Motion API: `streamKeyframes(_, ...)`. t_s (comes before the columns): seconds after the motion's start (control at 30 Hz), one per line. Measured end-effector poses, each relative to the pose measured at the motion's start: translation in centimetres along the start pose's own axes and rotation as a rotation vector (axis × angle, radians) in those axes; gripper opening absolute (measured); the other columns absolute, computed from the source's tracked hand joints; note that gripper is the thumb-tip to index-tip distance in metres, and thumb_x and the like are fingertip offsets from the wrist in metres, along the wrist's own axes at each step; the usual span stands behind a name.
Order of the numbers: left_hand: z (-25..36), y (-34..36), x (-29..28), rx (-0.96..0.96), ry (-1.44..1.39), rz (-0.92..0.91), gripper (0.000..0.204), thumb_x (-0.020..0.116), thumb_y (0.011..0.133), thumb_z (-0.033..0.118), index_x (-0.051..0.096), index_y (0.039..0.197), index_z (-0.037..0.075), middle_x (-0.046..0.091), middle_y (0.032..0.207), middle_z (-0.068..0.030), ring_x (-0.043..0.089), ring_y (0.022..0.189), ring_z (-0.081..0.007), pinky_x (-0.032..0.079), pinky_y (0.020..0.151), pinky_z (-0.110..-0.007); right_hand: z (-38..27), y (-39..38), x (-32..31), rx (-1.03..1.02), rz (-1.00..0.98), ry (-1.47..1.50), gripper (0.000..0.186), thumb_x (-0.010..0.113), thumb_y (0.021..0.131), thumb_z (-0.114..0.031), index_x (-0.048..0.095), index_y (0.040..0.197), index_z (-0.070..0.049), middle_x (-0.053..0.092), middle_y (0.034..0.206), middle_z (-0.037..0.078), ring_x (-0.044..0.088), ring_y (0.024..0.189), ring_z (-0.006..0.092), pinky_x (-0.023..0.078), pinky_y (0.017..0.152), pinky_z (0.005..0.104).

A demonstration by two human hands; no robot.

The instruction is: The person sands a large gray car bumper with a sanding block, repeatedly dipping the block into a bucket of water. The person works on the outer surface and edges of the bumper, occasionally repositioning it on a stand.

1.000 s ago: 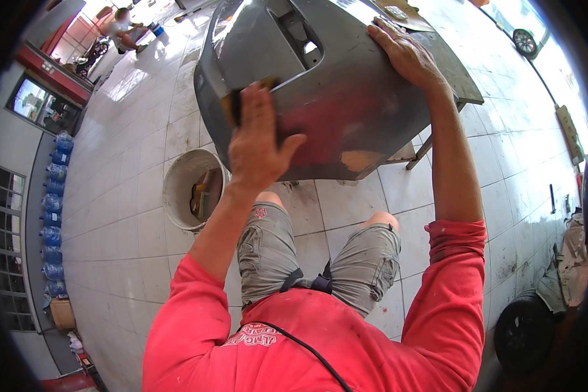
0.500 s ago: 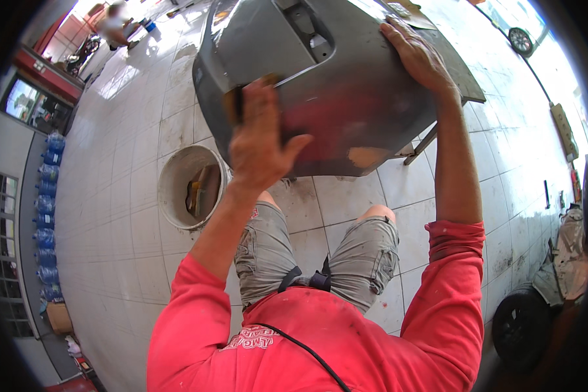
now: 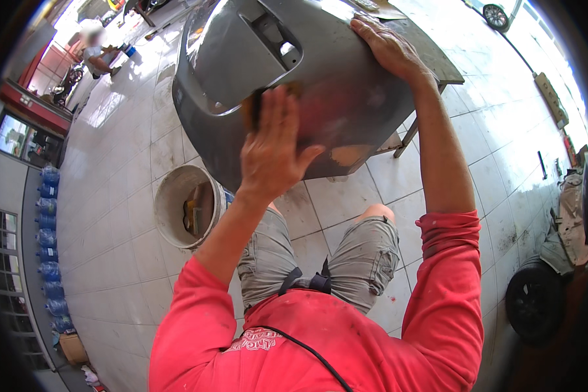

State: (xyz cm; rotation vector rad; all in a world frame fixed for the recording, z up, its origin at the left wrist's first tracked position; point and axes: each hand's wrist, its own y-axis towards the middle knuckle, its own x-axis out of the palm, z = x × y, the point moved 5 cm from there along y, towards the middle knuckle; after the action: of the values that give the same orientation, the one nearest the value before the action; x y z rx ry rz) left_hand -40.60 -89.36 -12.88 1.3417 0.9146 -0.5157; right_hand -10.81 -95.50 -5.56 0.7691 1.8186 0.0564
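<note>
A large grey car body panel (image 3: 242,59) with a recessed opening lies tilted on a stand in front of me. My left hand (image 3: 274,147) presses a small yellow-brown sanding pad (image 3: 249,108) flat against its lower face, beside a reddish sanded patch. My right hand (image 3: 389,46) rests spread on the panel's upper right edge, steadying it. Both sleeves are red, and I wear grey shorts.
A white bucket (image 3: 170,196) holding tools stands on the tiled floor at my left. A person (image 3: 95,55) crouches far off at the upper left. Blue water bottles (image 3: 49,261) line the left wall. A car wheel (image 3: 536,300) sits at the lower right.
My left hand with the pad has slid a little up the panel. The right hand stays on the panel's edge.
</note>
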Motion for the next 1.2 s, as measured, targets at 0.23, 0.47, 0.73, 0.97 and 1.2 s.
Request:
streamKeyframes(0.23, -2.8, 2.6, -1.1, -0.034, -0.029, 0.076, 0.099, 0.066, 0.100, 0.060, 0.032, 0.165, -0.007, 0.035, 0.170, -0.0294, 0.033, 0.159, -0.0448, 0.045, 0.118, -0.054, -3.5, -0.3, 0.4, 0.158, 0.031, -0.060, 0.073, 0.029, 0.113, -0.062, 0.052, 0.159, -0.011, 0.050, 0.165, 0.013, 0.042, 0.155, 0.0317, 0.032, 0.128, 0.0450)
streamKeyframes(0.47, -1.4, 6.7, -1.0, 0.055, -0.044, 0.235, 0.087, 0.071, 0.097, 0.055, 0.049, 0.157, -0.003, 0.053, 0.160, -0.0229, 0.049, 0.151, -0.0382, 0.049, 0.114, -0.051, -2.4, -1.0, -0.1, 0.074, 0.161, -0.018, 0.077, 0.037, 0.110, -0.063, 0.054, 0.155, -0.003, 0.053, 0.161, 0.019, 0.047, 0.151, 0.0355, 0.035, 0.126, 0.0452)
streamKeyframes(0.73, -0.9, 6.4, -1.6, 0.039, -0.088, 0.297, 0.074, 0.076, 0.095, 0.047, 0.059, 0.149, -0.001, 0.061, 0.153, -0.0192, 0.057, 0.144, -0.0357, 0.052, 0.111, -0.049, -3.7, -4.3, 0.2, 0.079, 0.478, -0.057, 0.069, 0.054, 0.106, -0.055, 0.064, 0.144, 0.001, 0.064, 0.148, 0.021, 0.055, 0.143, 0.0374, 0.037, 0.123, 0.0482)
streamKeyframes(0.97, -5.7, 5.9, -1.5, 0.002, -0.690, 0.435, 0.046, 0.076, 0.098, 0.020, 0.068, 0.142, 0.008, 0.076, 0.132, -0.0129, 0.073, 0.122, -0.0284, 0.058, 0.100, -0.039, -12.7, -4.9, 3.5, -0.430, 0.459, -0.428, 0.055, 0.059, 0.106, -0.041, 0.063, 0.148, -0.006, 0.057, 0.158, 0.013, 0.046, 0.152, 0.0384, 0.027, 0.128, 0.0568)
streamKeyframes(1.2, -22.4, -1.9, -7.3, -0.580, -0.603, 0.641, 0.034, 0.071, 0.105, 0.023, 0.070, 0.136, 0.009, 0.079, 0.118, -0.0129, 0.077, 0.101, -0.0176, 0.060, 0.082, -0.033, -15.3, -2.7, 5.6, -0.415, 0.291, -0.372, 0.051, 0.058, 0.106, -0.050, 0.076, 0.133, -0.010, 0.066, 0.149, 0.008, 0.044, 0.155, 0.0306, 0.022, 0.131, 0.0535)
